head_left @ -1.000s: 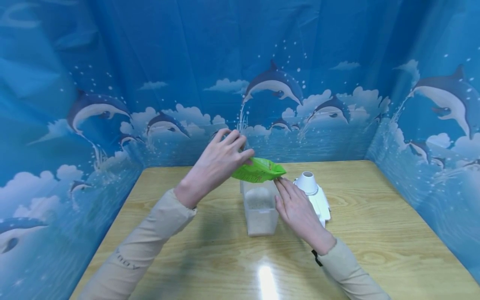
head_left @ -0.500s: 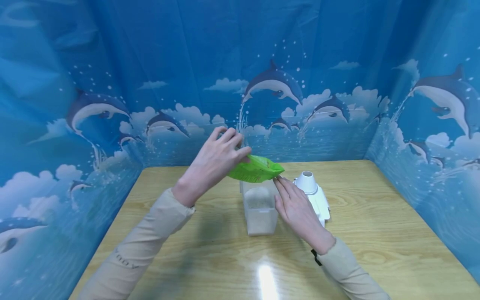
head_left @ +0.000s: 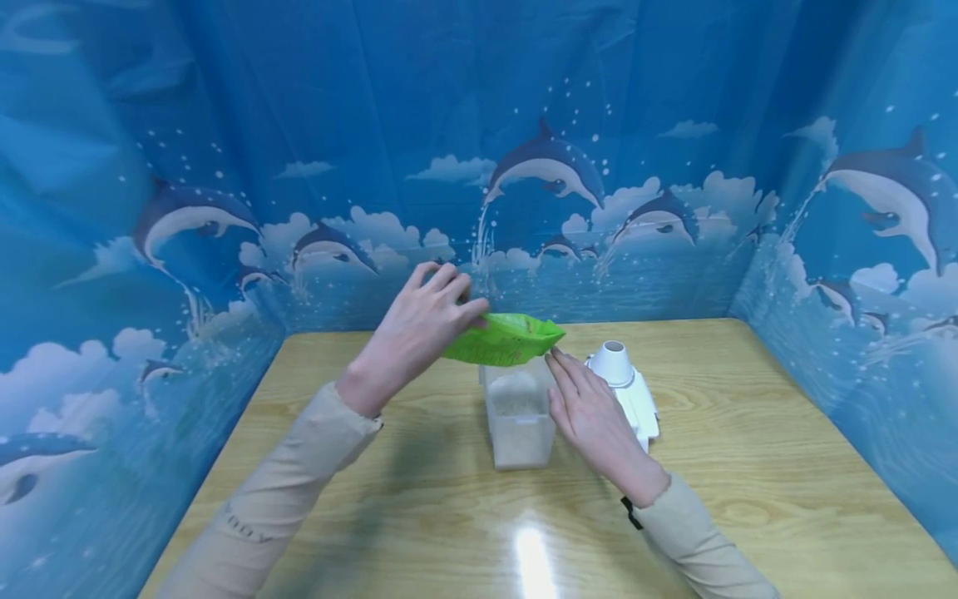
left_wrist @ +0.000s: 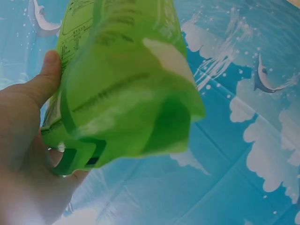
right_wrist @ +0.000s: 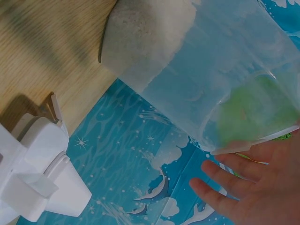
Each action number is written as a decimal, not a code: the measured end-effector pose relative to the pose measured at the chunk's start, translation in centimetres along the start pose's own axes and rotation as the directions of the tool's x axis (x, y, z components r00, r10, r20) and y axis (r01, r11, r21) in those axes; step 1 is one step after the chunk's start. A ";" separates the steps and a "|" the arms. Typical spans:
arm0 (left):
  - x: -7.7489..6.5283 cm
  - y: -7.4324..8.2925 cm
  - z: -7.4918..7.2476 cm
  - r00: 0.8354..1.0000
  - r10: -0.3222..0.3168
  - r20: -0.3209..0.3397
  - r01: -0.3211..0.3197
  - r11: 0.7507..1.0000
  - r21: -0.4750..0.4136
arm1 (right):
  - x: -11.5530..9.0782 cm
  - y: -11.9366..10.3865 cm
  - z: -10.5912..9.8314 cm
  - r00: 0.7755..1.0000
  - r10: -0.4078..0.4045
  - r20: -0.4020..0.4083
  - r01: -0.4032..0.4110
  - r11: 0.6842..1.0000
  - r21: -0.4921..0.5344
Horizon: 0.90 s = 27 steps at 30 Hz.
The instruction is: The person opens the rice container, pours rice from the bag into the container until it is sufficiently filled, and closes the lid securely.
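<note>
Well inside the worktop (head_left: pixel 711 482) edges, the left hand (head_left: pixel 422 316) gripped a crinkled bag (head_left: pixel 505 343) over a translucent tub (head_left: pixel 521 437) (right hand (head_left: pixel 593 412) straight-fingered alongside).

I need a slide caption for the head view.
Left hand holds a green bag tilted over a translucent container.

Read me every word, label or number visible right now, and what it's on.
No text reads clearly.
Green bag: several printed lines, too blurred and small to read.
Left sleeve: a few dark letters, too blurred to read.
Translucent container and white spouted piece: no text visible.
</note>
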State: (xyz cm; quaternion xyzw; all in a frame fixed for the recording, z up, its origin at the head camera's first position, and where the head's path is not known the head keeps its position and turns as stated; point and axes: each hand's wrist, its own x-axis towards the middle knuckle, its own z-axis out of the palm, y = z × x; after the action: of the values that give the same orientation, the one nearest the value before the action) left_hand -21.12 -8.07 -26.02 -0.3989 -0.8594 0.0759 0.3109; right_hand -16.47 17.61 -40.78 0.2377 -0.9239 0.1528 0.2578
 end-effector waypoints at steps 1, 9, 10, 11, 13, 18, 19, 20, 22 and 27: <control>-0.2 -0.1 0.1 1.000 -0.008 -0.004 0.008 1.000 -0.008 | 0.0 0.0 0.0 1.000 -0.001 0.002 0.001 1.000 0.001; -1.6 -0.7 0.6 0.995 -0.093 -0.033 0.089 0.991 -0.104 | 0.0 0.0 0.1 1.000 -0.014 -0.016 0.014 1.000 0.001; -2.0 -0.8 0.8 0.993 -0.109 -0.034 0.104 0.988 -0.117 | 0.0 0.0 0.2 1.000 -0.016 -0.017 0.016 1.000 0.001; -2.3 -0.8 1.1 0.992 -0.124 -0.034 0.119 0.985 -0.126 | -0.1 0.0 0.2 1.000 -0.017 -0.018 0.017 1.000 0.004; -3.1 -0.8 1.7 0.988 -0.150 -0.034 0.144 0.980 -0.135 | -0.1 0.0 0.2 1.000 -0.017 -0.015 0.017 1.000 0.006; -4.7 -0.6 3.5 0.977 -0.203 -0.071 0.189 0.968 -0.168 | -0.1 0.1 0.1 1.000 -0.011 -0.009 0.011 1.000 0.001; -4.9 -0.5 3.8 0.973 -0.214 -0.082 0.197 0.964 -0.178 | -0.1 0.2 0.1 1.000 -0.012 -0.012 0.012 1.000 0.001; -5.2 -0.5 4.1 0.970 -0.226 -0.093 0.206 0.960 -0.188 | -0.1 0.2 0.1 1.000 -0.016 -0.016 0.016 1.000 -0.003; -5.5 -0.4 4.6 0.962 -0.250 -0.108 0.224 0.952 -0.210 | -0.1 0.2 0.1 0.999 -0.022 -0.025 0.022 1.000 -0.002; -6.4 0.2 5.8 0.947 -0.305 -0.096 0.265 0.917 -0.298 | 0.0 0.2 0.3 0.998 -0.030 -0.046 0.030 1.000 -0.001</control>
State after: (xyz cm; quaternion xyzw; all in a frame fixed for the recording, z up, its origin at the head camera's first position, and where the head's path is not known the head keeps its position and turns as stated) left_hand -21.35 -11.95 -33.72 -0.3134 -0.8863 -0.1213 0.3188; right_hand -16.69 17.68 -41.10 0.2479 -0.9141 0.1540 0.2815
